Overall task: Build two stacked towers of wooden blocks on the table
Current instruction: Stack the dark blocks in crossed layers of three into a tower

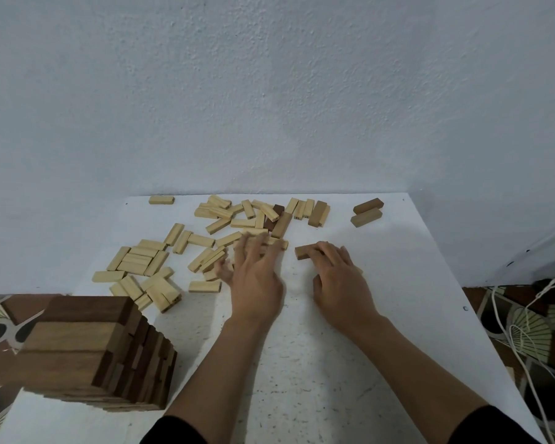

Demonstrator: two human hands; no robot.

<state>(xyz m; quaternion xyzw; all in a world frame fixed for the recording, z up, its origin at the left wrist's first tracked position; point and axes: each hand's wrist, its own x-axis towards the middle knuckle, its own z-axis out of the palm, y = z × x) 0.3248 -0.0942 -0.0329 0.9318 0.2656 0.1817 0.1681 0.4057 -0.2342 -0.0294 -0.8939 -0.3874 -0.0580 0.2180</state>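
Wooden blocks (201, 240) lie strewn across the far half of a white counter (334, 363) as a person, seen from a head-worn camera, works on a two-tower build. One dark tower (87, 344) of brown pieces stands at the near left corner, its layers laid crosswise. It is well apart from the loose pile, a position that appears to keep it safe from sweeping arms.

The left hand (257, 280) is spread flat, fingers straight and fanned over pale blocks at the middle of the scatter. It holds nothing, and blur makes it hard to say which pieces it touches. The right hand (342, 280) rests palm-down just beside it, fingers curled over one end of a brown block (303, 252) lying flat on the counter, the thumb lying apart on the surface. That block sits just outside the pale heap, apparently singled out by colour.

More brown pieces (282, 224) are mixed into the pile by the wall (269, 91), and a pair of brown blocks (367, 211) lies side by side near the far right corner. Judging from the layout, the second tower has not been started, and the open space in front of the hands looks the likely site. White cords (510, 331) trail over the patterned floor to the right.
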